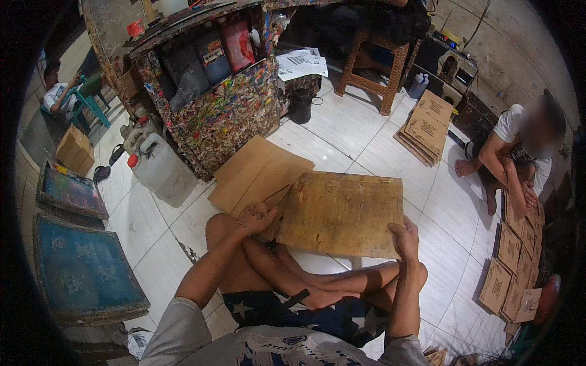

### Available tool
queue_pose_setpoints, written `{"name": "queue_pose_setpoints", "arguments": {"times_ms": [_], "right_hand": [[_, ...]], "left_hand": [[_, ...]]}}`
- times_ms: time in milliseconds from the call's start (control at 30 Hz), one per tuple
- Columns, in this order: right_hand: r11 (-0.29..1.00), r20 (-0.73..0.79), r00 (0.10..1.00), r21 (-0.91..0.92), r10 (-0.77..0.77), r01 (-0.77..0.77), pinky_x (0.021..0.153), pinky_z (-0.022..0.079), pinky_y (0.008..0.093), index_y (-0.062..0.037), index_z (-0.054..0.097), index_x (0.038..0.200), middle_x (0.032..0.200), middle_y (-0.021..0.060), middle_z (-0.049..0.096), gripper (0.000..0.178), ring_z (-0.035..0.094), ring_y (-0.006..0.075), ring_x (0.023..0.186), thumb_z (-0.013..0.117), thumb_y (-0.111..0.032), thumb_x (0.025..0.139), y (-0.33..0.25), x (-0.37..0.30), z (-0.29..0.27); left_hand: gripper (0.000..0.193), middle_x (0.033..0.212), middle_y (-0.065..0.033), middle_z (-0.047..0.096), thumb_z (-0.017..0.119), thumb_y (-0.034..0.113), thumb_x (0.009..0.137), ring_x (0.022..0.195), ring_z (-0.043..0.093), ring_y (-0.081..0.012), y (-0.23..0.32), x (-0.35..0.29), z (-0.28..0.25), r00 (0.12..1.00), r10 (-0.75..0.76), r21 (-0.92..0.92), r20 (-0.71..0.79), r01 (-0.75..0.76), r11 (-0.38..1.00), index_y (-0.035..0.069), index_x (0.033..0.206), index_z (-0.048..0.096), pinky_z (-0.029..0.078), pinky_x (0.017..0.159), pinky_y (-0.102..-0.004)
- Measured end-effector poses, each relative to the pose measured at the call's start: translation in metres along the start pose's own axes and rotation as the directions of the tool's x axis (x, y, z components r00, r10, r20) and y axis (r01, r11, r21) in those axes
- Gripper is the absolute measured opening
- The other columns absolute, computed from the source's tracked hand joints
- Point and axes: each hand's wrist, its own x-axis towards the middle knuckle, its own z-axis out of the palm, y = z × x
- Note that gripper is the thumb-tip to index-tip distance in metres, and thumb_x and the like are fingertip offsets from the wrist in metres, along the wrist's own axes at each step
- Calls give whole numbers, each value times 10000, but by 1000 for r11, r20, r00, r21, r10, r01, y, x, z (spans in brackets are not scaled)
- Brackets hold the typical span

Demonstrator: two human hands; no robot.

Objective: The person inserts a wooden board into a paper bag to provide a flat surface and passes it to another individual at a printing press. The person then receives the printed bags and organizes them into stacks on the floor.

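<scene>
A flat, stained wooden board [342, 213] lies nearly level above my crossed legs. My right hand [406, 239] grips its right edge, thumb on top. Beside the board's left edge is my left hand [257, 218], its fingers curled closed over brown cardboard; what exactly they grip is hidden. Flat brown cardboard sheets [259, 171] lie on the floor just beyond that hand, partly under the board.
A paint-crusted cabinet [232, 116] and a plastic jerrycan [160, 168] stand ahead on the left. Blue framed screens [82, 265] lie far left. Printed cardboard stacks [427, 125] lie ahead right, with more printed cardboard pieces [510, 268] near a seated person [513, 146].
</scene>
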Motion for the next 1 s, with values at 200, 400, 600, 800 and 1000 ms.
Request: {"name": "queue_pose_setpoints", "arguments": {"times_ms": [200, 400, 600, 800, 1000], "right_hand": [[995, -113, 990, -63, -80, 74, 747, 494, 290, 89, 547, 1119, 985, 123, 643, 325, 609, 166, 841, 577, 9, 805, 13, -20, 23], [983, -150, 987, -182, -52, 25, 665, 474, 256, 54, 551, 1072, 910, 80, 636, 246, 586, 122, 740, 574, -6, 835, -6, -39, 41], [981, -98, 981, -118, -168, 156, 672, 477, 247, 4, 509, 1103, 915, 76, 623, 226, 584, 114, 776, 566, -71, 898, 19, -66, 77], [951, -17, 974, -222, -225, 216, 780, 476, 291, 15, 498, 1163, 971, 77, 620, 294, 582, 164, 860, 570, -84, 895, 67, -62, 125], [994, -88, 990, 3, -112, 112, 809, 475, 307, 29, 509, 1164, 1044, 103, 621, 321, 586, 179, 917, 608, -126, 902, 86, -49, 133]], "left_hand": [[387, 882, -222, 648, 407, 355, 948, 789, 627, -423, 45, -21, -3, 985, 4, 29, -172, 1, 1000, 9, 975, 577, 508, 730, -482], [223, 824, -187, 623, 480, 210, 898, 765, 624, -367, 54, -37, -4, 958, 274, 402, -84, -219, 889, 21, 941, 589, 521, 648, -446], [181, 921, -149, 606, 516, 186, 861, 873, 597, -293, 62, -34, 2, 810, 558, 532, -179, -398, 747, 52, 936, 612, 514, 685, -397], [236, 972, -145, 591, 553, 226, 847, 922, 577, -324, 101, -42, 1, 738, 675, 391, -19, -616, 684, 33, 971, 612, 481, 754, -425], [306, 1023, -141, 576, 589, 266, 832, 972, 557, -355, 138, -57, -46, 792, 609, 149, 32, -606, 781, 15, 1006, 611, 447, 823, -453]]}}
